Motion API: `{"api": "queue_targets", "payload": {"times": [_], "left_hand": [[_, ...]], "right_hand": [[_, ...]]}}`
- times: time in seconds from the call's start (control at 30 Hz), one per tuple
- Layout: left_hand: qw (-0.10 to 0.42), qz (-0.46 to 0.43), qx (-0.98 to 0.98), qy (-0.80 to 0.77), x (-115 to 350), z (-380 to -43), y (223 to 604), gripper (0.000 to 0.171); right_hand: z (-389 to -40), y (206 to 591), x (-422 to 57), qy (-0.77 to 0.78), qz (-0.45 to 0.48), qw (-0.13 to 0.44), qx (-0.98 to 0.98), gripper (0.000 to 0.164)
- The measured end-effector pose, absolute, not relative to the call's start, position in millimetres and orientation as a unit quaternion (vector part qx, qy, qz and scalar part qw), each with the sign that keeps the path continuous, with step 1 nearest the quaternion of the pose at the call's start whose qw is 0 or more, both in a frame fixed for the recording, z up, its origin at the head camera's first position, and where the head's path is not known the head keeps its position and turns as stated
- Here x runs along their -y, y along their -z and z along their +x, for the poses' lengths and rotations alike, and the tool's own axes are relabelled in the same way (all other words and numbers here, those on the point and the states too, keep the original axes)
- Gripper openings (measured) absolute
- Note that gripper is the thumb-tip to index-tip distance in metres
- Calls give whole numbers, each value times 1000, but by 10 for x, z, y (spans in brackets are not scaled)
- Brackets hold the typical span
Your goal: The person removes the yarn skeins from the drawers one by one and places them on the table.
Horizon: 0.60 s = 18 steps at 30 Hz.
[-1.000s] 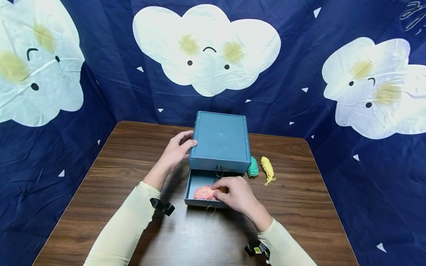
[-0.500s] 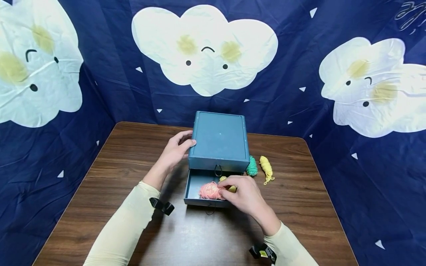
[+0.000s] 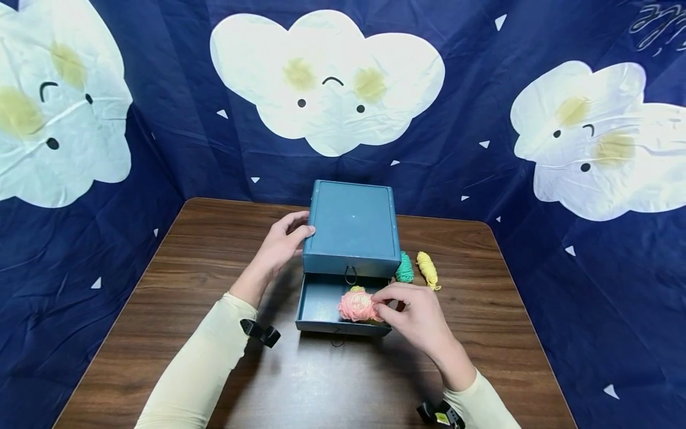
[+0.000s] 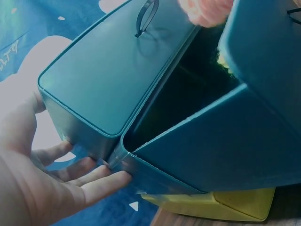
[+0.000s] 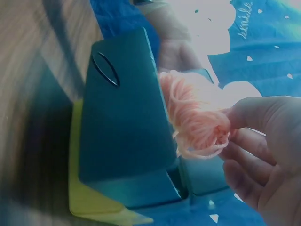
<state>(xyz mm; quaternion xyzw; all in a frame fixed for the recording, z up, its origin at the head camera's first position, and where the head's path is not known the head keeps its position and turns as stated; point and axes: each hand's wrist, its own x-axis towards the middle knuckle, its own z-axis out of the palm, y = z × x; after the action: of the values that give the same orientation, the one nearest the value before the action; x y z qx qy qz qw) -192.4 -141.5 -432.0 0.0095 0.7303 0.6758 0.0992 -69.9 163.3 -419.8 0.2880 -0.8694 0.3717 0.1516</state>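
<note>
My right hand (image 3: 415,313) pinches the right end of a pink yarn skein (image 3: 356,305) between thumb and fingers. In the head view the skein overlaps the right part of the pulled-out lower drawer (image 3: 318,307). The right wrist view shows the skein's looped strands (image 5: 195,117) raised beside the drawer front (image 5: 127,117). Some yellow yarn (image 3: 356,288) peeks out behind it, inside the drawer. My left hand (image 3: 281,238) rests on the left side of the blue drawer box (image 3: 354,220), thumb at the top edge, fingers extended along the side wall (image 4: 77,127).
Right of the box, a green yarn skein (image 3: 404,268) and a yellow yarn skein (image 3: 427,268) lie on the wooden table (image 3: 482,333). A yellow part (image 4: 240,205) shows under the drawer. A dark blue cloth with white clouds (image 3: 327,83) hangs behind.
My right hand has moved right with the pink skein, from the drawer's middle toward its right side. More of the drawer floor shows. The left hand stays on the box.
</note>
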Motion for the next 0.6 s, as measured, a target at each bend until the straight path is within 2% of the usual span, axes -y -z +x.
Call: {"api": "queue_targets", "payload": {"times": [0.6], "left_hand": [[101, 13, -729, -676, 1425, -1921, 4328, 59]], "right_hand": [[-649, 4089, -2116, -424, 205, 207, 858, 22]]}}
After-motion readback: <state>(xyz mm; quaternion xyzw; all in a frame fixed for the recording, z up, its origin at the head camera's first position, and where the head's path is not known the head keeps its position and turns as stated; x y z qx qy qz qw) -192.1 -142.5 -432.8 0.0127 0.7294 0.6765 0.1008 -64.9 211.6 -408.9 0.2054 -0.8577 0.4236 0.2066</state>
